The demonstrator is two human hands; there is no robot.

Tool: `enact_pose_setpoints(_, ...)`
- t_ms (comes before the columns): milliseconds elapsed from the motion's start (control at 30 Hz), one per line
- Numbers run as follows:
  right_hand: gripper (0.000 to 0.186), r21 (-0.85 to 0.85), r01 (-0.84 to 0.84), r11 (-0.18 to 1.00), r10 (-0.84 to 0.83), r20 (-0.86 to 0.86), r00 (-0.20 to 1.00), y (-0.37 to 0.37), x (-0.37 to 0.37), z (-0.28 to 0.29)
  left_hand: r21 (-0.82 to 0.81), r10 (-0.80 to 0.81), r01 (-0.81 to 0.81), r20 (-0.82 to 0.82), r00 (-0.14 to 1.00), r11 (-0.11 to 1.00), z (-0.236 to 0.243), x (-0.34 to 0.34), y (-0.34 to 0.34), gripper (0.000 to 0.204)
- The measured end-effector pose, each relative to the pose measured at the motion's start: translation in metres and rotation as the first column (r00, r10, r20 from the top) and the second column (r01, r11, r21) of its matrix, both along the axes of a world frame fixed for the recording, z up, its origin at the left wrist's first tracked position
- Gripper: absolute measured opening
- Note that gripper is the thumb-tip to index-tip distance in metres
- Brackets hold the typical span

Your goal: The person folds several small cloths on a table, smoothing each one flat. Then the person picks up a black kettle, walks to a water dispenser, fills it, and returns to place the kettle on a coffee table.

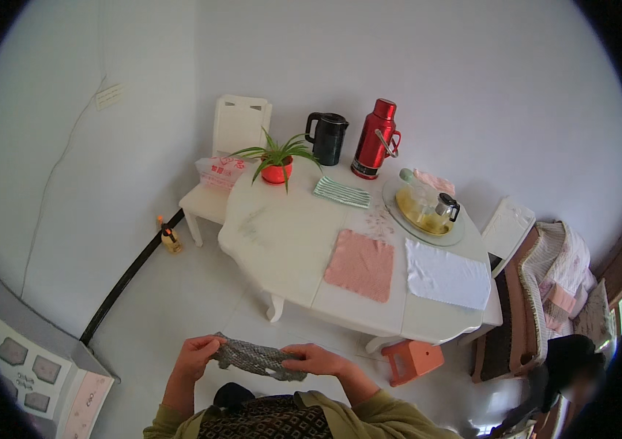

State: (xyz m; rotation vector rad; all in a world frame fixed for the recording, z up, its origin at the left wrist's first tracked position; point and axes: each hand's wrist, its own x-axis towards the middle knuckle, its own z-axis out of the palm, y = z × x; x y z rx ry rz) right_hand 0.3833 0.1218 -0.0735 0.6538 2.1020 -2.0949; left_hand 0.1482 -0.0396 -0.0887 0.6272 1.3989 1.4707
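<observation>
A grey, rough-textured cloth [259, 358], folded into a narrow strip, is stretched between my two hands in front of my body. My left hand [199, 356] pinches its left end, thumb on top. At the other end my right hand [316, 361] grips the cloth with its thumb over the upper side. Beyond them stands a white table [274, 241]. On its near side a pink cloth [360, 265] and a white cloth [448, 274] lie spread flat, side by side. Farther back rests a folded green-and-white striped cloth [341, 192].
The table also bears a potted plant [276, 173], a black kettle [328, 139], a red thermos [377, 140] and a tray [436, 229] with glassware. An orange stool [413, 361] stands below its edge. White chairs [241, 124] flank it. A person [570, 373] is at the lower right.
</observation>
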Motion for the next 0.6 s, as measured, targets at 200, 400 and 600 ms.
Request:
enact_pose_setpoints(200, 0.035, 0.172, 0.084, 0.981, -0.074, -0.063, 0.995, 0.047, -0.032, -0.006, -0.016, -0.068, 0.067, -0.041, 0.997, 0.998, 0.011, -0.045, 0.054, 0.022)
enact_pose_setpoints(400, 0.035, 0.415, 0.154, 0.897, -0.201, 0.072, 0.977, 0.129, -0.07, 0.019, -0.011, -0.195, 0.206, -0.371, 0.908, 0.979, 0.025, -0.094, 0.158, 0.02)
enact_pose_setpoints(600, 0.023, 0.514, 0.492, 0.702, -0.453, -0.211, 0.866, 0.195, -0.102, 0.093, 0.311, -0.17, 0.231, -0.21, 0.963, 0.922, 0.075, -0.13, 0.258, 0.021)
